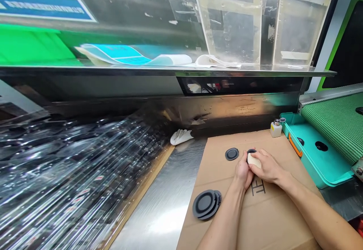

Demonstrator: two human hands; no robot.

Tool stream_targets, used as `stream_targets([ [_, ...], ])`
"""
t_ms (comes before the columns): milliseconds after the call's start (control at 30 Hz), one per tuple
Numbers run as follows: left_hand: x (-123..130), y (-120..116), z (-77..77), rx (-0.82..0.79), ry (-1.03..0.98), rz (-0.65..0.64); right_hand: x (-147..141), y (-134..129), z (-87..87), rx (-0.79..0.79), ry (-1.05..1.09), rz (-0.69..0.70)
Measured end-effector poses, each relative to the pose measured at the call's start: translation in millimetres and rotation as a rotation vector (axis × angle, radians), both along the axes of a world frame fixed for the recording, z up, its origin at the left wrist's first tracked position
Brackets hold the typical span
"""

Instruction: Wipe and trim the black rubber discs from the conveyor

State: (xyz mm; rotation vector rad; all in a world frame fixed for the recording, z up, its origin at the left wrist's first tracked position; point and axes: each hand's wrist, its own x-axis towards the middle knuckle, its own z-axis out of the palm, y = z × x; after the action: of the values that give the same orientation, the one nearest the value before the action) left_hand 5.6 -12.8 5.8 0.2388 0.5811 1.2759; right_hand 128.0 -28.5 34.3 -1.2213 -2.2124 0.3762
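The left hand (242,171) curls around a black disc (251,151), while the right hand (267,166) grasps a white pad (254,161), pressing it against the disc.

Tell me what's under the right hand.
Under the right hand is a cream-white pad, with the rim of a black round disc showing beyond it, above brown cardboard. The rest of the disc and the pad's underside are covered.

Black discs (231,154), brown cardboard (269,212), teal tray (320,166)
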Motion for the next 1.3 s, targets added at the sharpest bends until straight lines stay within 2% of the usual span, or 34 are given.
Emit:
stream_targets([
  [67,-1.6,-0.4,1.5,-0.006,-0.011,-0.013,5.6,-2.4,4.7,-0.003,-0.047,0.070],
  [100,-1.8,-0.7,2.0,0.000,-0.008,-0.018,8.4,-2.9,6.2,0.006,-0.063,0.060],
  [233,2.6,-1.9,0.8,0.038,0.013,-0.025,7.9,4.0,2.4,0.107,-0.060,-0.146],
  [333,6.5,-2.3,-0.2,0.040,0.005,-0.025,-1.2,14.8,-4.4,0.162,-0.063,-0.179],
  [467,5.1,-2.5,0.7,0.016,0.019,0.005,-1.9,17.9,-8.2,0.153,-0.054,-0.312],
  [567,1.6,-2.2,-0.1,0.003,-0.024,0.050,1.9,7.2,-9.6,0.127,-0.104,-0.289],
  [667,1.2,-1.5,-2.9,0.019,-0.050,0.032,-0.3,2.2,-10.8,0.129,-0.135,-0.251],
  [767,3.5,-1.5,-5.3,0.055,-0.037,-0.006,-4.5,10.8,-11.0,0.164,-0.097,-0.304],
  [867,4.2,-2.2,-5.5,0.041,-0.045,0.032,-5.1,16.0,-12.9,0.152,-0.080,-0.353],
  [933,3.8,-2.4,-4.9,0.012,-0.074,0.064,-6.1,11.9,-15.1,0.122,-0.100,-0.335],
  [1033,4.1,-2.0,-4.1,-0.003,-0.106,0.044,-11.4,5.0,-15.8,0.129,-0.109,-0.280],
  [1100,5.1,-1.9,-3.6,0.020,-0.113,0.049,-15.1,5.9,-13.4,0.136,-0.116,-0.308],
  [1200,6.1,-2.3,-3.1,0.042,-0.103,0.110,-18.3,8.8,-10.3,0.067,-0.171,-0.432],
  [1300,5.6,-3.0,-3.3,0.014,-0.080,0.092,-22.0,4.5,-12.2,0.014,-0.205,-0.394],
])
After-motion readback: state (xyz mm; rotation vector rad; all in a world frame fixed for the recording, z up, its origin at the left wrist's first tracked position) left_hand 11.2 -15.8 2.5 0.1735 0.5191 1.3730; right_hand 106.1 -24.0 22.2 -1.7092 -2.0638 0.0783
